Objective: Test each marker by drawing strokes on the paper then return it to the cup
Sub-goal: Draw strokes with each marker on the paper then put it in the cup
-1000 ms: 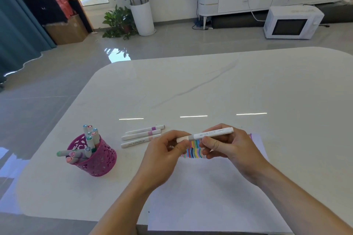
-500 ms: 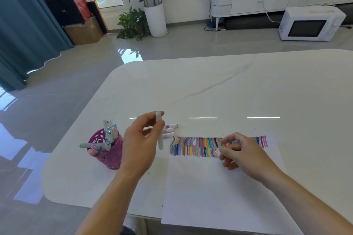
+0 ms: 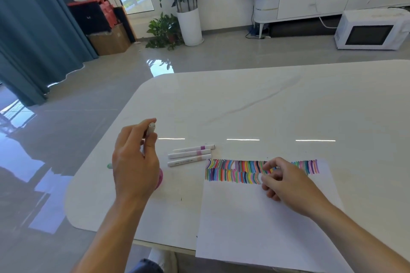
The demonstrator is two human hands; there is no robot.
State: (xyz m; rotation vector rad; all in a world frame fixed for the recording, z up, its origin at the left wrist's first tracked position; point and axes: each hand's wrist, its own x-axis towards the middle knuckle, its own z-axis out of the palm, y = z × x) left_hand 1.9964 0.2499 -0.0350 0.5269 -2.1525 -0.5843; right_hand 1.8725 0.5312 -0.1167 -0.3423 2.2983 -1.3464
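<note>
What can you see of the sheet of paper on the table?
The sheet of paper is white and lies flat on the white table, its near edge seeming to overhang. Two rows of short multicoloured strokes run along its far edge; the rest is blank. The right hand rests on it, fingers on the strokes. Three markers lie apart near its far left corner.

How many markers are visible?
5: three markers side by side on the table, a fourth gripped in the left hand, a green cap showing behind it. More may sit hidden in the cup.
</note>
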